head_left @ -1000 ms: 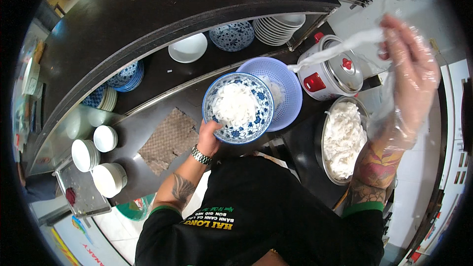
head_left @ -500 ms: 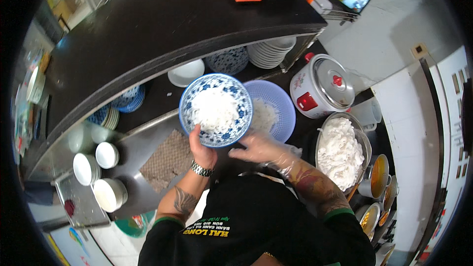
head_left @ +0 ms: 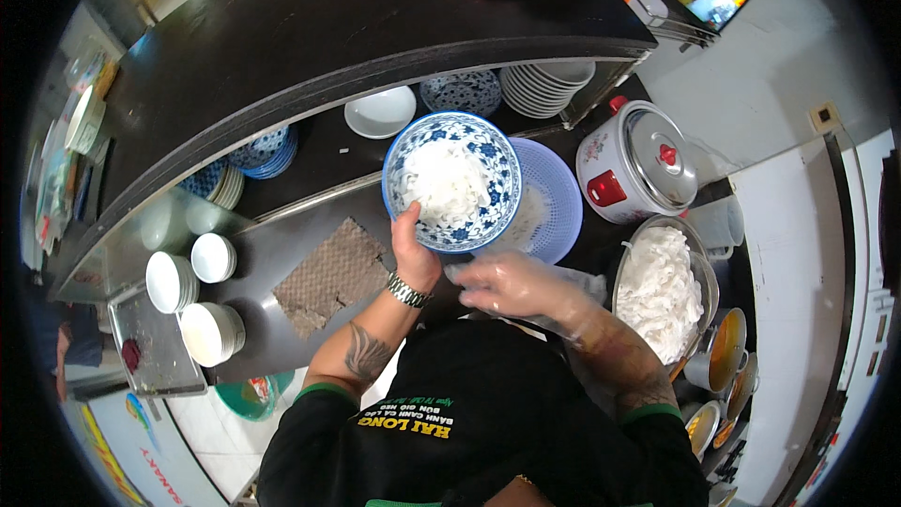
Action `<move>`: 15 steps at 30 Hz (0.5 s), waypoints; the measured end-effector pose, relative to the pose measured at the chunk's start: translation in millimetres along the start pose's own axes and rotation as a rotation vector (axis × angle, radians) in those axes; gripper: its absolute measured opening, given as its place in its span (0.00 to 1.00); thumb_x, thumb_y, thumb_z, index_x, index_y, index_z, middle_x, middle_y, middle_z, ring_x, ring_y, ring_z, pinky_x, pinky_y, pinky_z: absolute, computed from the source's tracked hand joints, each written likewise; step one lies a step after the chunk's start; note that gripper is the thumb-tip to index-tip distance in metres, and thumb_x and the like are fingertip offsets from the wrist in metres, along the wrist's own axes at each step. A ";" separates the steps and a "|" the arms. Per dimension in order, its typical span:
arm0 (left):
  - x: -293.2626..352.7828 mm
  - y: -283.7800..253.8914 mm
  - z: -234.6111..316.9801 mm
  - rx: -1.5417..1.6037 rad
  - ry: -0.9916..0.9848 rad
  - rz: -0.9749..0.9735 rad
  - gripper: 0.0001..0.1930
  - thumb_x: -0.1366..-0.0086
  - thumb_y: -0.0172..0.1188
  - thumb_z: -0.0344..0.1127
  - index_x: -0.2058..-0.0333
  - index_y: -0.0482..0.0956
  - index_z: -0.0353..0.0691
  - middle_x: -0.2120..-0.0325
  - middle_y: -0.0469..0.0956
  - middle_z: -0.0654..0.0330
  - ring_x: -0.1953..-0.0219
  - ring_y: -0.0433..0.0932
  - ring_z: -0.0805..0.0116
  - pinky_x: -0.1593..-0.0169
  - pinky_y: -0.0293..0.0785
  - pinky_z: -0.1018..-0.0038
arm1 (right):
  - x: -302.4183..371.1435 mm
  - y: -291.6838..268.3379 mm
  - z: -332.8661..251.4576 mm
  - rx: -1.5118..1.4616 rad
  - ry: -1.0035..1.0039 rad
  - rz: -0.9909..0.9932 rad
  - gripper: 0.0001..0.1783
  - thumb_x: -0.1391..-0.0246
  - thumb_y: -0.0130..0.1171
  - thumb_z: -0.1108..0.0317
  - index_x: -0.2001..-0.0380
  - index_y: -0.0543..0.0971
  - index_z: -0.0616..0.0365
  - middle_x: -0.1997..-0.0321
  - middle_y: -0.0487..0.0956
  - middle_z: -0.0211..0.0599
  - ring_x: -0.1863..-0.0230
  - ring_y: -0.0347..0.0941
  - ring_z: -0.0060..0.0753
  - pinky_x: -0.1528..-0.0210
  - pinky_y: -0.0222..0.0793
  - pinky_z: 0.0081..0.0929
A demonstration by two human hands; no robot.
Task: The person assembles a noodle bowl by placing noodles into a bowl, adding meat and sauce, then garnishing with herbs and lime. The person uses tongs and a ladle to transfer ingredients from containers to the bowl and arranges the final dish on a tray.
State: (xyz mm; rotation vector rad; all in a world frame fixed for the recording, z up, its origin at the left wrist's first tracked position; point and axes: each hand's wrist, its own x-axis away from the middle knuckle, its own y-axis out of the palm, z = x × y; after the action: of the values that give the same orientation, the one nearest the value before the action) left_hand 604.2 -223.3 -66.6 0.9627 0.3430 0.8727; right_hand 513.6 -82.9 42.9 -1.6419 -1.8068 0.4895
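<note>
Portioning noodles [head_left: 441, 178] appeared in hand. The left hand [head_left: 415, 252] pinched the near-left rim of one patterned bowl [head_left: 495, 161] containing them, left of one purple colander [head_left: 563, 178]. The gloved right hand [head_left: 511, 284] curled near; contents undeterminable. The next move likely required a level bowl. One noodle-heaped basin [head_left: 710, 284] stood right.
</note>
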 end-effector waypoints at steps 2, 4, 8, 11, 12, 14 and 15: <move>-1.9 -5.3 0.3 -0.071 -0.004 0.023 0.26 0.37 0.51 0.39 0.41 0.64 0.33 0.46 0.71 0.52 0.45 0.71 0.63 0.41 0.64 0.67 | 9.6 -19.8 -10.7 -0.061 -0.042 0.048 0.15 0.47 0.62 0.63 0.59 0.80 0.61 0.61 0.80 0.45 0.58 0.78 0.45 0.56 0.72 0.36; -1.0 -7.6 0.2 -0.131 -0.018 0.026 0.27 0.36 0.51 0.38 0.40 0.62 0.34 0.45 0.70 0.52 0.44 0.70 0.63 0.40 0.63 0.67 | 8.2 -35.3 -13.5 -0.086 -0.032 0.219 0.16 0.47 0.61 0.63 0.56 0.79 0.60 0.60 0.79 0.47 0.57 0.77 0.48 0.55 0.72 0.38; 12.3 -3.9 -6.9 -0.101 -0.135 -0.001 0.25 0.31 0.49 0.41 0.40 0.62 0.35 0.44 0.69 0.53 0.42 0.68 0.65 0.38 0.62 0.67 | -25.9 -30.7 1.5 0.308 -0.075 0.552 0.13 0.50 0.61 0.68 0.59 0.80 0.58 0.61 0.80 0.44 0.60 0.78 0.49 0.57 0.74 0.39; 20.6 -3.9 -12.8 -0.147 -0.155 -0.030 0.29 0.32 0.49 0.51 0.41 0.65 0.35 0.44 0.72 0.53 0.43 0.72 0.61 0.40 0.66 0.65 | -35.0 -23.2 12.8 0.474 0.126 0.295 0.11 0.51 0.58 0.71 0.63 0.80 0.59 0.61 0.80 0.48 0.59 0.78 0.50 0.56 0.74 0.41; 21.5 -5.6 -13.7 -0.153 -0.183 -0.003 0.29 0.32 0.50 0.51 0.41 0.65 0.35 0.44 0.72 0.54 0.43 0.72 0.61 0.40 0.66 0.65 | -33.1 -25.6 15.3 0.435 0.047 0.370 0.11 0.51 0.58 0.71 0.63 0.80 0.59 0.61 0.80 0.49 0.59 0.78 0.51 0.56 0.74 0.40; 21.6 -11.4 -11.6 -0.152 -0.233 0.001 0.30 0.32 0.50 0.52 0.41 0.65 0.36 0.44 0.71 0.54 0.43 0.71 0.62 0.39 0.66 0.64 | -29.4 -39.7 13.8 0.326 0.078 0.371 0.11 0.51 0.58 0.70 0.64 0.80 0.60 0.62 0.80 0.50 0.59 0.78 0.51 0.56 0.75 0.39; 19.6 -14.0 -8.7 -0.150 -0.271 0.044 0.31 0.33 0.50 0.53 0.41 0.65 0.36 0.44 0.71 0.54 0.43 0.72 0.62 0.39 0.66 0.63 | -27.0 -52.7 8.9 0.250 -0.020 0.417 0.11 0.49 0.55 0.69 0.63 0.81 0.59 0.66 0.81 0.49 0.61 0.79 0.49 0.58 0.74 0.41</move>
State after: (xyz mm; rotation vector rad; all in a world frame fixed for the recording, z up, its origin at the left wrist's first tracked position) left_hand 617.9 -207.0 -80.8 0.9370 0.0245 0.7845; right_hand 469.0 -115.9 65.4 -1.8373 -1.3472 0.8793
